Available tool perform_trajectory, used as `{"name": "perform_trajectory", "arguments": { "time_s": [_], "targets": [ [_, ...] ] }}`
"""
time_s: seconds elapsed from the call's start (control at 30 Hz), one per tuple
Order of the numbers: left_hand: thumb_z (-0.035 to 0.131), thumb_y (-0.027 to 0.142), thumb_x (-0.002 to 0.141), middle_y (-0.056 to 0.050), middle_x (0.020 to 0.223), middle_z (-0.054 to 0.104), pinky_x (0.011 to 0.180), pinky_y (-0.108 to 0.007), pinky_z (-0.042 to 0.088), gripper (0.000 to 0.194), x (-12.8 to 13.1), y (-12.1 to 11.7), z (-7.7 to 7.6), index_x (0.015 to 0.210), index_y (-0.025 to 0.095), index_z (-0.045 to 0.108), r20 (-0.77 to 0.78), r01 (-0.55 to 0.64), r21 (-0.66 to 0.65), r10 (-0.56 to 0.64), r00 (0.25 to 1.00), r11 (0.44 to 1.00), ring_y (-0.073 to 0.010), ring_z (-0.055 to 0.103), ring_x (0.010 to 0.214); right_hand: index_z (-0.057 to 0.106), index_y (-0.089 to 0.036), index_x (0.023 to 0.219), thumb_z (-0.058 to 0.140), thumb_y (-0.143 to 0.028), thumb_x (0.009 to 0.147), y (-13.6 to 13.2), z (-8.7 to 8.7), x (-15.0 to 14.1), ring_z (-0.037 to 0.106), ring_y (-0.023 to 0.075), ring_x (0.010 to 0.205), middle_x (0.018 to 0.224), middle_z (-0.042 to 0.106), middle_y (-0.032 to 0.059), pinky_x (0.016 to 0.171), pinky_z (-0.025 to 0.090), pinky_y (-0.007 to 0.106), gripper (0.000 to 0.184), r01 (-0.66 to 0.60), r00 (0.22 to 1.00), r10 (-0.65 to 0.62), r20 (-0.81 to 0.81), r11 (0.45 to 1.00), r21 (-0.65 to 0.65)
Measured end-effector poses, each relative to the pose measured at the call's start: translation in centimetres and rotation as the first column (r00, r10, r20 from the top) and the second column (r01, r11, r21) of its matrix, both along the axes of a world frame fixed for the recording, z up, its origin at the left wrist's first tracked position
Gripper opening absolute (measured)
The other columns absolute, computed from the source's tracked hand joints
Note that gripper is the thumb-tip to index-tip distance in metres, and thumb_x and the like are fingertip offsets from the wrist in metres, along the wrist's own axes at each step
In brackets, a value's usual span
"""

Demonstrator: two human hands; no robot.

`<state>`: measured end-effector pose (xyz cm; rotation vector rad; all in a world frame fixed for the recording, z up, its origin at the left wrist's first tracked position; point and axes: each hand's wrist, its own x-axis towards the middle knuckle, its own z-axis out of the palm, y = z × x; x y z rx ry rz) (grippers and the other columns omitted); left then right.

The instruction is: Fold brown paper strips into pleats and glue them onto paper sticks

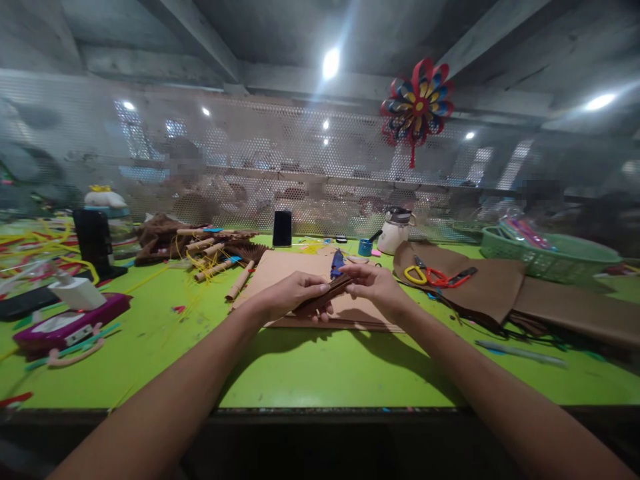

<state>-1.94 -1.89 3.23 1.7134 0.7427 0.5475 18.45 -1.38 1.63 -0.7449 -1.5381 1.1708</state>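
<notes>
Both my hands meet over a stack of tan paper sheets on the green table. My left hand is closed around a folded brown paper strip, gripping its lower end. My right hand pinches the strip's upper end between thumb and fingers. A blue tool lies on the tan sheets just behind my hands.
Rolled paper tubes and brown scraps lie back left. A phone stands upright behind. Scissors rest on brown paper at right, near a green basket. A white jar, a pink case and coloured strips lie around.
</notes>
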Motion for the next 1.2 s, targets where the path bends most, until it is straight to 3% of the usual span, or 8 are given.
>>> {"name": "perform_trajectory", "arguments": {
  "time_s": [0.2,0.5,0.77,1.0,1.2],
  "targets": [
    [0.048,0.045,0.083,-0.004,0.072,0.064,0.051,-0.020,0.039,0.034,0.0,0.0,0.0,0.094,0.014,0.057,0.039,0.028,-0.026,-0.027,0.999,0.999,-0.0099,0.056,0.059,0.066,-0.013,0.080,0.069,-0.025,0.060,-0.3,0.0,-0.1,0.048,0.0081,0.048,0.060,0.060,0.0000,0.047,0.040,0.024,0.023,-0.024,0.999,0.024,0.033,1.000,-0.012],
    [0.049,0.045,0.082,-0.004,0.074,0.063,0.053,-0.022,0.040,0.033,0.2,0.3,-0.3,0.096,0.015,0.055,0.020,0.021,-0.054,-0.020,1.000,0.998,-0.0090,0.055,0.056,0.059,-0.012,0.072,0.070,-0.021,0.057,-0.2,-0.4,-0.6,0.057,0.0114,0.053,0.065,0.063,0.0028,0.049,0.044,0.024,0.021,-0.016,0.997,0.002,-0.076,0.982,-0.187],
    [0.045,0.047,0.083,-0.002,0.071,0.062,0.053,-0.023,0.040,0.034,0.1,0.1,-0.1,0.088,0.016,0.055,0.002,0.002,-0.073,-0.002,1.000,0.997,-0.0087,0.054,0.054,0.056,-0.013,0.091,0.071,-0.020,0.056,-0.1,-0.5,-0.6,0.059,0.0133,0.048,0.061,0.061,-0.0010,0.046,0.048,0.027,0.039,-0.029,0.990,0.001,-0.140,0.978,-0.204],
    [0.047,0.047,0.082,0.000,0.066,0.059,0.047,-0.020,0.033,0.034,0.4,0.1,-0.1,0.087,0.015,0.055,-0.042,-0.013,0.050,0.015,0.999,0.999,-0.0069,0.049,0.050,0.053,-0.013,0.090,0.063,-0.017,0.061,-0.6,-0.2,-1.0,0.058,0.0129,0.044,0.058,0.062,0.0004,0.041,0.047,0.025,0.031,0.043,0.997,-0.054,-0.047,0.976,-0.212],
    [0.046,0.048,0.082,0.003,0.058,0.051,0.046,-0.019,0.030,0.034,0.3,0.6,-0.6,0.081,0.014,0.054,-0.092,-0.016,0.216,0.037,0.995,0.976,-0.0057,0.041,0.046,0.054,-0.012,0.091,0.053,-0.017,0.066,-0.6,-0.2,-0.8,0.059,0.0135,0.049,0.062,0.064,0.0038,0.045,0.048,0.026,0.025,-0.032,0.996,0.015,-0.083,0.979,-0.203]
  ]
}}
